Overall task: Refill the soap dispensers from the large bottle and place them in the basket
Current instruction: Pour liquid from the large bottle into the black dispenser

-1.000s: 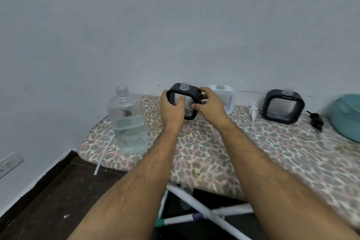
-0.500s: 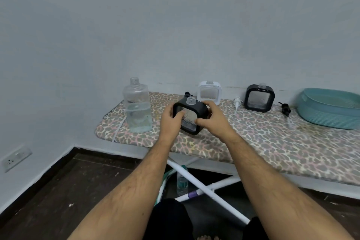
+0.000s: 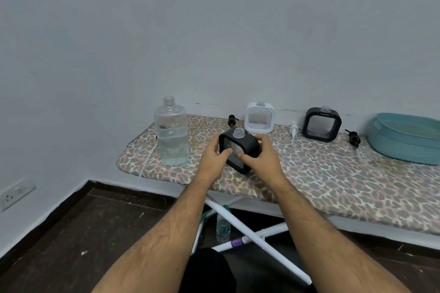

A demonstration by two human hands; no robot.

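Left hand [image 3: 215, 157]: curled around the left edge of the black dispenser [image 3: 238, 150], my thumb pressed on its clear front panel.
Right hand [image 3: 260, 156]: clamped on the dispenser's right edge, fingers wrapped over the back, thumb on the front.
Black dispenser: I hold it between both hands, tilted with its top toward the wall, over the front part of the board [image 3: 309, 173]; its neck is open, no pump on it. Whether its lower corner touches the cover, I cannot tell.
Big bottle [image 3: 172, 133]: upright on the board's left end, just left of my left hand, uncapped, clear liquid a little over halfway up.
White dispenser [image 3: 260, 118]: upright by the wall, behind my hands, neck open.
Second black dispenser [image 3: 322, 125]: upright by the wall, further right, neck open.
Pumps: a black one [image 3: 232, 120] left of the white dispenser, a white one [image 3: 294, 131] between the two rear dispensers, another black one [image 3: 353, 138] near the basket.
Basket [image 3: 404, 150]: teal, at the board's right end, well apart from my hands.
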